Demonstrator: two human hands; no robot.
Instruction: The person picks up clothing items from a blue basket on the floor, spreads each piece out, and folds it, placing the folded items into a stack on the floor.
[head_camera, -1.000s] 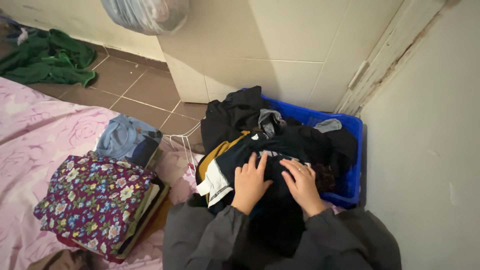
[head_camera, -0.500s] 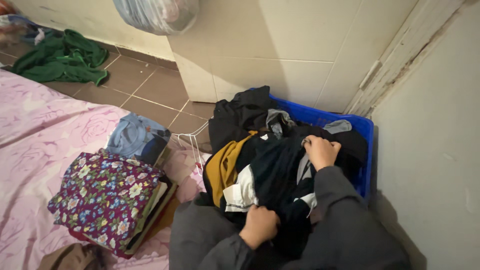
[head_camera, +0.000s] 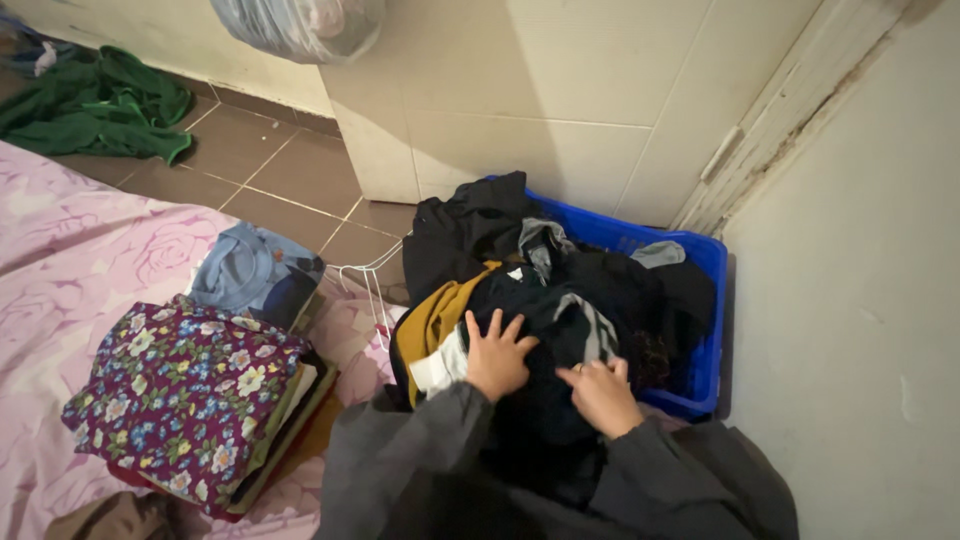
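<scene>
Head view: both hands (head_camera: 545, 375) press the dark garment (head_camera: 560, 330), lying lengthwise toward the wall.

Brown tiled floor (head_camera: 300, 175): blue basket (head_camera: 700, 300), green cloth (head_camera: 95, 105), pink floral sheet (head_camera: 70, 240) bearing folded clothes stack (head_camera: 185, 395).

One head-worn camera looks steeply down, close over a blue laundry basket (head_camera: 706, 262) by the wall.

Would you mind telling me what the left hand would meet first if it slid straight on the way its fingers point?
The left hand lies flat on the dark garment, fingers pointing up the pile. Sliding on, it would probably meet the grey cloth first, then the black garment draped over the blue basket; depth is unclear.
</scene>
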